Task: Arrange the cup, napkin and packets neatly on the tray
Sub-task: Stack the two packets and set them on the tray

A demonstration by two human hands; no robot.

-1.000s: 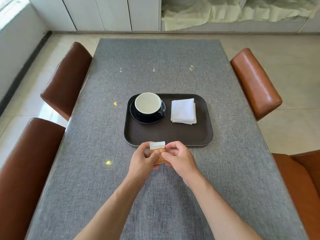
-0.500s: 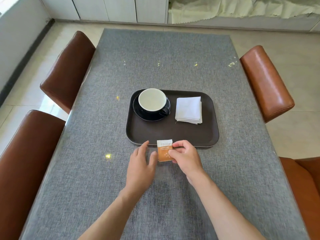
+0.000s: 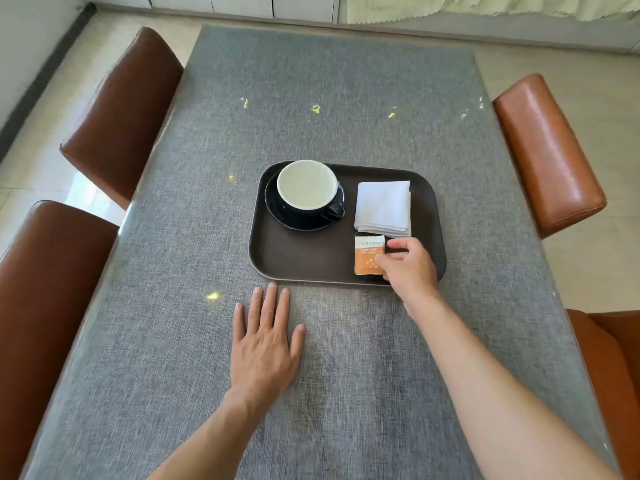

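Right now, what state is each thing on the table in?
Black cup: upright on its saucer, on tray.
White folded napkin: flat on tray.
Orange-and-white packet: on tray, pinched by right hand.
Left hand: flat on table, empty.

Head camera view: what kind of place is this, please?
Probably a dining room at home or a small café: a long table under grey cloth, brown leather chairs along both sides, and a serving tray with a coffee cup.

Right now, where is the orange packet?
In the head view, the orange packet lies on the tray, front right, just before the folded napkin, with the right hand pinching its right edge.
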